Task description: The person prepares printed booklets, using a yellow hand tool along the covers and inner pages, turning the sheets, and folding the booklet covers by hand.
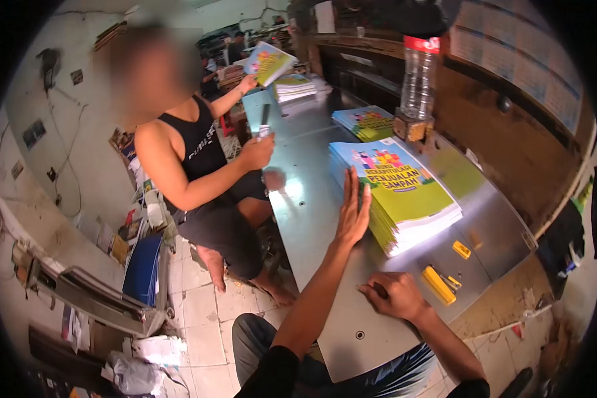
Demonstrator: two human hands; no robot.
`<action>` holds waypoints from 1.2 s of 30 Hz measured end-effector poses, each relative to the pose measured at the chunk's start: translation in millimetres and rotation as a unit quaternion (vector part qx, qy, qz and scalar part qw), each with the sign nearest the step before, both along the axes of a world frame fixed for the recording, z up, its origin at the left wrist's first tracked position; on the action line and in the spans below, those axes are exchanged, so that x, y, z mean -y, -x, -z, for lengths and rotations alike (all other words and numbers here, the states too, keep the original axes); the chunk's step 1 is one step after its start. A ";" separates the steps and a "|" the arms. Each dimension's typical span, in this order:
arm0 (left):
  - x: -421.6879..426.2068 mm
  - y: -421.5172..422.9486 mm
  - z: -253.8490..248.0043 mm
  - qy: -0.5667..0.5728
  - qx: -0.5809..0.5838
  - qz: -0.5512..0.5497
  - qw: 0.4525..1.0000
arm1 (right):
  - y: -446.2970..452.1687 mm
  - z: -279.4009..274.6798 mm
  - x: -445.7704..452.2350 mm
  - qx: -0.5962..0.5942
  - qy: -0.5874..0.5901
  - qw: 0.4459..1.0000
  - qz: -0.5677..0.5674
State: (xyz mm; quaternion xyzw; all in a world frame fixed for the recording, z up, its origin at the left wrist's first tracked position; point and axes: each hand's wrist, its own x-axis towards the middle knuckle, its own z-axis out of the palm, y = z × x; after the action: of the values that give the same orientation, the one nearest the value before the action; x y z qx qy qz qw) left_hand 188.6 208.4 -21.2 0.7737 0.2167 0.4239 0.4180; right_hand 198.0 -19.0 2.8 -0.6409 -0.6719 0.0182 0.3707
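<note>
Resting against the near-left edge of a thick stack of glossy paper booklets with blue-and-green covers (414, 192), the left hand (355, 215) in the head view has its fingers straight and spread, gripping nothing. The stack lies just right of those fingers on a grey, smooth metal table (295, 225). The right hand (399, 296) is loosely curled near the stack's lower corner, no held item showing; a yellow stapler (439, 285) sits right of its fingers. Beyond the left fingertips lies a lower pile of matching booklets (366, 123). Judging by its thickness, the stack should be weighty together, though single booklets look light and bendable; slick covers may slide, so opposite edges, squeezed between both palms, seem the safest hold.
</note>
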 end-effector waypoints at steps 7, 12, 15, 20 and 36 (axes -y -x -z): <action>3.1 -6.2 6.1 -0.052 0.050 -0.034 0.997 | -1.3 5.9 -0.4 0.012 -0.016 0.995 0.101; 28.8 -1.1 -7.1 -0.054 -0.028 -0.118 0.991 | -3.1 15.3 -3.4 0.050 -0.004 0.986 0.162; 49.8 4.8 -19.1 -0.147 0.077 -0.137 0.977 | -4.5 21.4 -7.4 0.051 -0.011 0.981 0.189; 103.2 20.8 -28.5 -0.318 0.199 0.122 0.919 | -17.7 38.9 9.1 0.064 0.027 0.976 0.208; 144.9 23.1 -10.6 -0.335 0.163 0.400 0.837 | -72.1 -156.0 -225.1 0.198 -0.083 0.967 0.140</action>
State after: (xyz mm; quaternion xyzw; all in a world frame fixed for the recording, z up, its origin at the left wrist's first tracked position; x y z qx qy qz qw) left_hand 165.6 63.5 -10.6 0.8055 -0.3384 0.3863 0.2959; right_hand 270.1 206.1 158.9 -0.6866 -0.6344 -0.2169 0.2811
